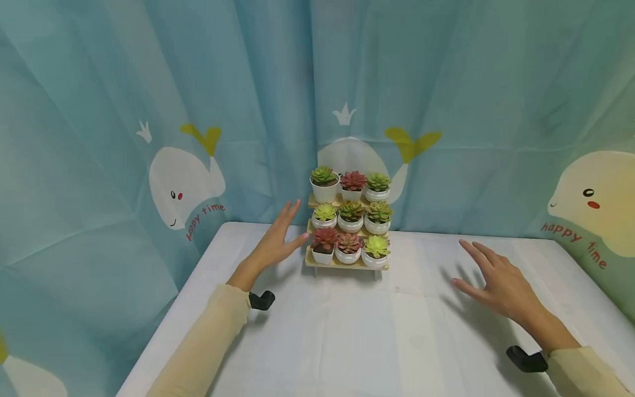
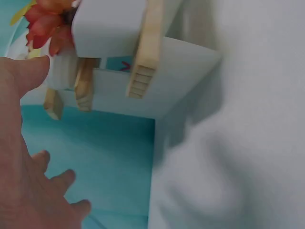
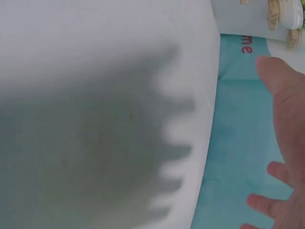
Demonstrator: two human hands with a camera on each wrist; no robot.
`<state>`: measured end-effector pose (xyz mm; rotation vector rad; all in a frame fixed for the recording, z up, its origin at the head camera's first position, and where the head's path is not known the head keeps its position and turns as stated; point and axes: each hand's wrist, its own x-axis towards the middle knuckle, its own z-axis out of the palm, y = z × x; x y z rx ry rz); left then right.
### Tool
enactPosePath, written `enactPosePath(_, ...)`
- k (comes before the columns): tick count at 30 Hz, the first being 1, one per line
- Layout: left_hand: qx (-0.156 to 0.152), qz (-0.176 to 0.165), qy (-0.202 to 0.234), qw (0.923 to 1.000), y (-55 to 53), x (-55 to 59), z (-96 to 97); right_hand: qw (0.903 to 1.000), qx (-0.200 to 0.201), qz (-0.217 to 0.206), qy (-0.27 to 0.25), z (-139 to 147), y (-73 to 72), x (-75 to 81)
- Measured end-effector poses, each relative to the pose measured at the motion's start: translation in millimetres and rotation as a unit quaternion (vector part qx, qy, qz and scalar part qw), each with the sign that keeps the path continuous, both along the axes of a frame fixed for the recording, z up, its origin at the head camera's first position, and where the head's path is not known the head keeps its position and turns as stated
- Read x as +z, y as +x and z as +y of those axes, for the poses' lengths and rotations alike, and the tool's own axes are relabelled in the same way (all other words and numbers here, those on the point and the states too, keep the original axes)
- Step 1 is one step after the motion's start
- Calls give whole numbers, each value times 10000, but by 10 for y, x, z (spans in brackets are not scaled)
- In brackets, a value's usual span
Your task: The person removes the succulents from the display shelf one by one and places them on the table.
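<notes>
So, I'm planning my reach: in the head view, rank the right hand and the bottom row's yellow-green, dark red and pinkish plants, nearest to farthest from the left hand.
1. Dark red plant: left end, beside the left hand.
2. Pinkish plant: middle.
3. Yellow-green plant: right end.
4. Right hand: well right of the plants.

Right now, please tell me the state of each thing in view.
Stand: upright, three tiers occupied
Succulents: potted, upright, three per tier
Table: partly shadowed
Curtain: hanging in folds
Left grip: open, empty, beside the stand
Right grip: open, empty, above the table
</notes>
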<state>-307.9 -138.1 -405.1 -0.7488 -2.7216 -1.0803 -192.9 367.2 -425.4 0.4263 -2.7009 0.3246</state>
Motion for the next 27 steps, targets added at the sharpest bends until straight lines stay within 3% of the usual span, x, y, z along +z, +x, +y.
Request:
enactPosePath(4, -192, -5, 341, 9992, -48, 47, 32, 9993, 201, -202, -260, -82, -12, 22)
enactPosePath(7, -365, -326, 873, 9950, -92, 62, 50, 9976, 319, -481, -380, -151, -12, 38)
enactPosePath(9, -529, -717, 1459, 9853, -122, 57, 54, 9959, 408, -682, -422, -196, -16, 46)
enactPosePath(12, -721, -1215, 2258, 9639, -168, 41, 55, 9940, 551, -835, -432, -245, -33, 55)
enactPosePath(15, -751, -1370, 2570, 9537, -189, 35, 54, 9932, 646, -881, -410, -292, -54, 75)
enactPosePath(18, -768, -1336, 2601, 9532, -204, 27, 60, 9926, 701, -922, -359, -338, -83, 95)
enactPosePath(27, -906, -1114, 2251, 9637, -264, 14, 131, 9901, 783, -1129, -280, -479, -147, 124)
